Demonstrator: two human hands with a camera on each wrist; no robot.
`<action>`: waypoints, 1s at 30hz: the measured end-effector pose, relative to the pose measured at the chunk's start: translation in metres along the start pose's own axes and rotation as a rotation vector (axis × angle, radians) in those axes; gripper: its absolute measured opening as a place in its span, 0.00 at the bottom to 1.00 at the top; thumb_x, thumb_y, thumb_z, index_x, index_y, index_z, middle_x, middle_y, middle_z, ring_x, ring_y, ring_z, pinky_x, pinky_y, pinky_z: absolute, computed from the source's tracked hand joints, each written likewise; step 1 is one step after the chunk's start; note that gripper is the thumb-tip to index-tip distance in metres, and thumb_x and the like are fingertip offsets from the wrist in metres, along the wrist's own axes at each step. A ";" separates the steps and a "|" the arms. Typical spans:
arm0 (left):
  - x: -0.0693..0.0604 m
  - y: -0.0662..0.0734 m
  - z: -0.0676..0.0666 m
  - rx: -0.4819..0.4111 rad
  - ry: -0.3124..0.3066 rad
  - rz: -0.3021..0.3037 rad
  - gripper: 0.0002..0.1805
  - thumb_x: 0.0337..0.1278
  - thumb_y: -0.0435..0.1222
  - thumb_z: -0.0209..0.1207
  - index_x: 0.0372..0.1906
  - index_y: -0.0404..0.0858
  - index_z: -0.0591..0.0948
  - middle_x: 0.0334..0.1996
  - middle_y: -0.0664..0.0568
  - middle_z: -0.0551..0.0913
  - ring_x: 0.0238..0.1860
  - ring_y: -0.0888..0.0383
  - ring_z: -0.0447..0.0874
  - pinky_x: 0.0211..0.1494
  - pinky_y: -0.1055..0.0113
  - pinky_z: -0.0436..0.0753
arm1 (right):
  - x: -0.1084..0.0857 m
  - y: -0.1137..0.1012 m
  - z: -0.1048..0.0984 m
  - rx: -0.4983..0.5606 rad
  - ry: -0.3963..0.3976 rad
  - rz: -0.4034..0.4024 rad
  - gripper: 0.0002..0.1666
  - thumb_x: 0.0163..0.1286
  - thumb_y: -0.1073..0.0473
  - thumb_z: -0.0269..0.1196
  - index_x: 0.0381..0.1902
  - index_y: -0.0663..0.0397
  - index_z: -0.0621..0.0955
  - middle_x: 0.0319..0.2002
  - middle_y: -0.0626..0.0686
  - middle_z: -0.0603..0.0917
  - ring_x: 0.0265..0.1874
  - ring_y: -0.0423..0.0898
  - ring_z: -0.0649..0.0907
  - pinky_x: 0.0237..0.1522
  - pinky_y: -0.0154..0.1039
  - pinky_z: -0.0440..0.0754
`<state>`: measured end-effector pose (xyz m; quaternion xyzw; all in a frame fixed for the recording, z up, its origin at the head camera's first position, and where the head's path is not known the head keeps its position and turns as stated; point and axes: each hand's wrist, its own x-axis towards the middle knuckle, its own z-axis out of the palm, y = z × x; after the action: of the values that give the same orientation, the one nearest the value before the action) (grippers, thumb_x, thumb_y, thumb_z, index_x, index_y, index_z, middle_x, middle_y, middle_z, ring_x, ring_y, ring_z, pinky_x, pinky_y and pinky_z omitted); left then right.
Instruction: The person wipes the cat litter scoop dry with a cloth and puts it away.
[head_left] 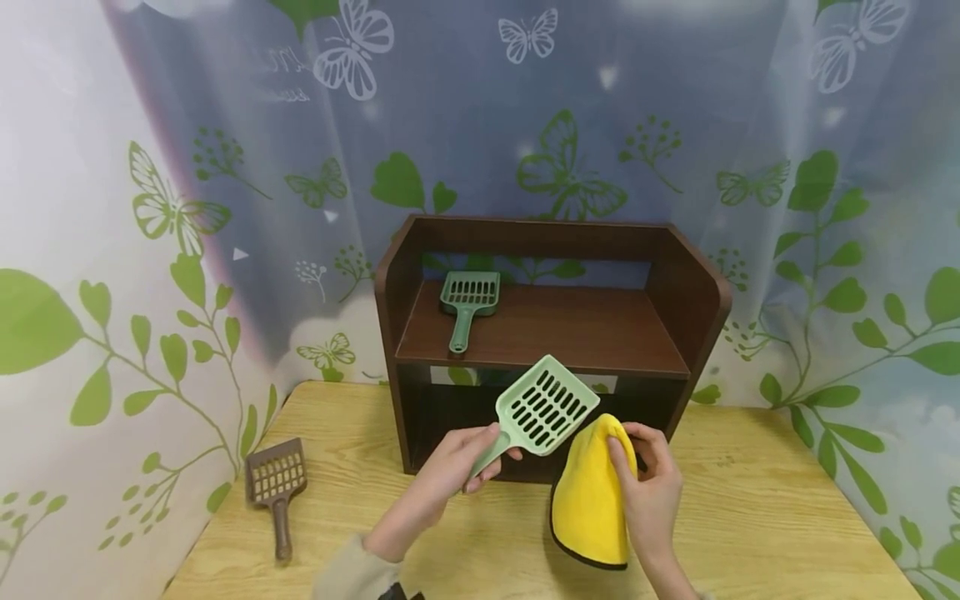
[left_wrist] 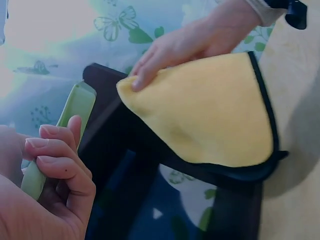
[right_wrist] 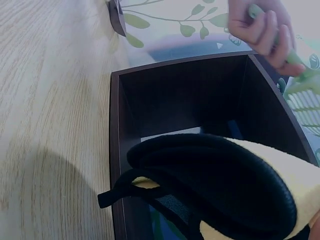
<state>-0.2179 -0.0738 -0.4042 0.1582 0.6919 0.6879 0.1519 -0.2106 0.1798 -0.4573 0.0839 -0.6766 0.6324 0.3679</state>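
Note:
My left hand grips the handle of a light green slotted scoop, its head raised in front of the shelf. In the left wrist view the fingers curl round the green handle. To the right, my right hand pinches the top of a yellow cloth with dark edging, which hangs down beside the scoop without touching my left hand. The right wrist view shows the cloth's dark edge and a loop from below, with the left hand holding the scoop beyond.
A dark brown two-level shelf stands at the back of the wooden table. On its upper board, toward the left, lies a dark green scoop. A brown scoop lies on the table at the left. Behind hangs a patterned curtain.

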 end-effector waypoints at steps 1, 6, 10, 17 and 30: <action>0.002 0.004 0.001 0.007 -0.003 0.010 0.29 0.80 0.52 0.47 0.48 0.30 0.84 0.19 0.55 0.72 0.16 0.65 0.60 0.21 0.73 0.60 | 0.000 0.000 0.000 0.000 0.001 0.000 0.13 0.67 0.77 0.64 0.49 0.73 0.79 0.40 0.46 0.84 0.36 0.35 0.85 0.32 0.24 0.83; 0.016 0.027 0.004 0.045 0.008 0.069 0.25 0.81 0.49 0.46 0.52 0.31 0.82 0.19 0.54 0.72 0.15 0.63 0.60 0.21 0.73 0.61 | 0.000 -0.001 -0.002 -0.004 0.002 0.002 0.13 0.67 0.77 0.64 0.49 0.73 0.79 0.40 0.45 0.85 0.35 0.35 0.85 0.31 0.24 0.83; 0.026 0.041 0.006 0.056 0.046 0.084 0.23 0.82 0.46 0.44 0.54 0.31 0.80 0.22 0.53 0.72 0.16 0.63 0.61 0.23 0.74 0.64 | -0.001 -0.002 -0.003 -0.009 -0.002 0.001 0.13 0.67 0.77 0.64 0.49 0.72 0.79 0.40 0.45 0.85 0.35 0.35 0.85 0.31 0.25 0.83; 0.044 0.063 0.010 0.031 0.100 0.092 0.21 0.83 0.41 0.41 0.55 0.33 0.80 0.26 0.52 0.72 0.20 0.62 0.61 0.25 0.73 0.64 | -0.002 0.000 -0.005 0.005 -0.006 0.010 0.13 0.67 0.77 0.64 0.50 0.73 0.79 0.40 0.46 0.86 0.35 0.35 0.86 0.31 0.25 0.83; 0.088 0.094 0.007 0.033 0.117 0.058 0.22 0.83 0.39 0.41 0.67 0.31 0.73 0.48 0.37 0.83 0.29 0.60 0.77 0.36 0.70 0.80 | -0.003 0.000 -0.005 0.013 -0.019 -0.010 0.14 0.66 0.78 0.64 0.49 0.73 0.79 0.39 0.46 0.86 0.36 0.36 0.85 0.31 0.25 0.83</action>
<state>-0.2935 -0.0299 -0.3094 0.1402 0.7059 0.6886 0.0885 -0.2061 0.1836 -0.4591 0.0956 -0.6754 0.6341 0.3641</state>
